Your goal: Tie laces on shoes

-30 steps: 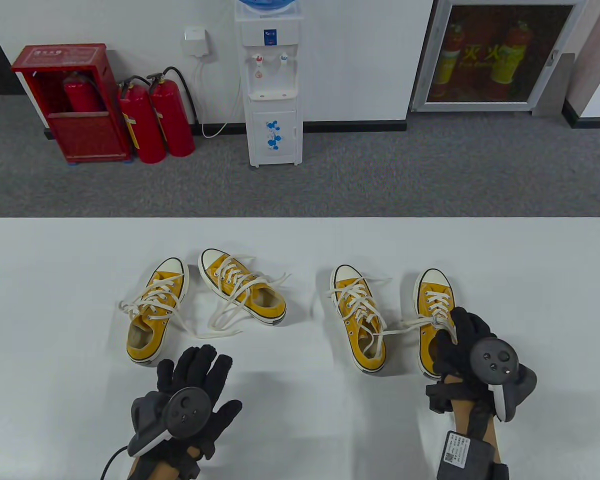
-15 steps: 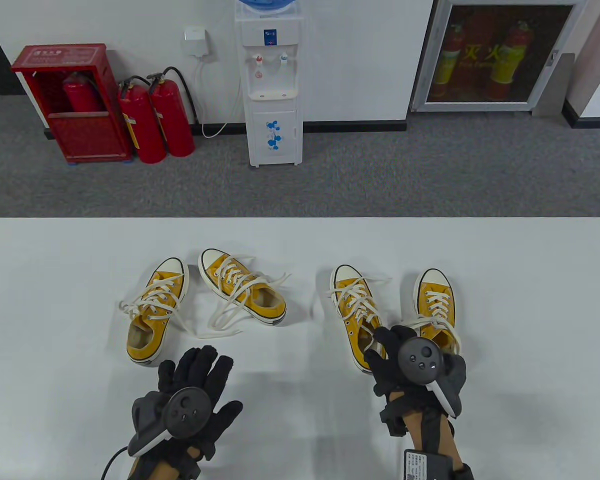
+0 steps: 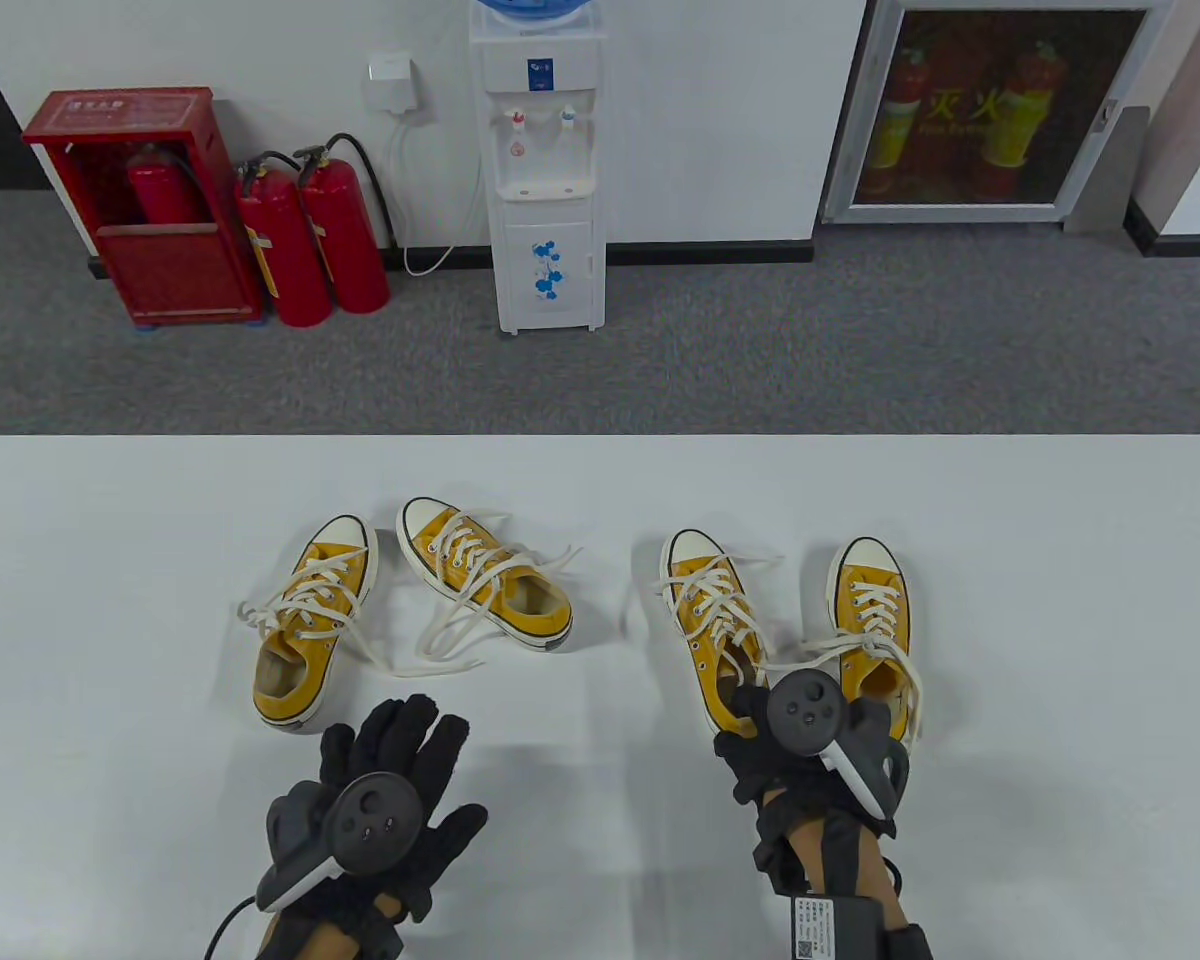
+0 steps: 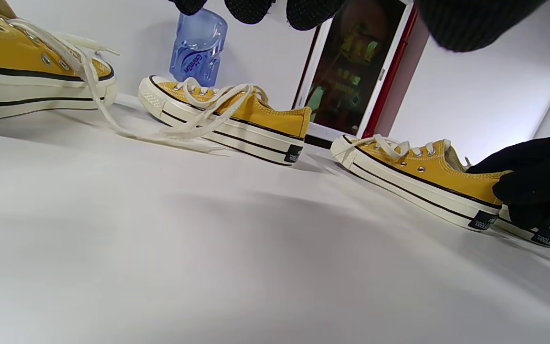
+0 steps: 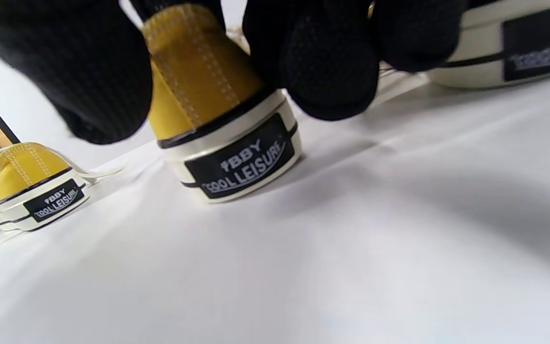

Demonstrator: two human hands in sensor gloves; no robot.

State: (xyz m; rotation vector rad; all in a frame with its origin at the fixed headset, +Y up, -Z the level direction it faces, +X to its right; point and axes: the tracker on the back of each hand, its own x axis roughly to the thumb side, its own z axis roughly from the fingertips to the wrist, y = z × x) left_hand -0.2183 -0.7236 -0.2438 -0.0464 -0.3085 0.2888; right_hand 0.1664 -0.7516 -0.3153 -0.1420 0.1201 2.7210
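The right hand [image 3: 805, 740] is gripping the heel of the third shoe [image 3: 712, 625] — just left of the tied-looking right-most shoe [image 3: 872, 625] — and should be steadying it squarely, while the left hand [image 3: 385, 790] is resting spread and empty.

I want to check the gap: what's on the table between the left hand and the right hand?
Nothing: in the table view, only bare white table lies between the left hand and the right hand.
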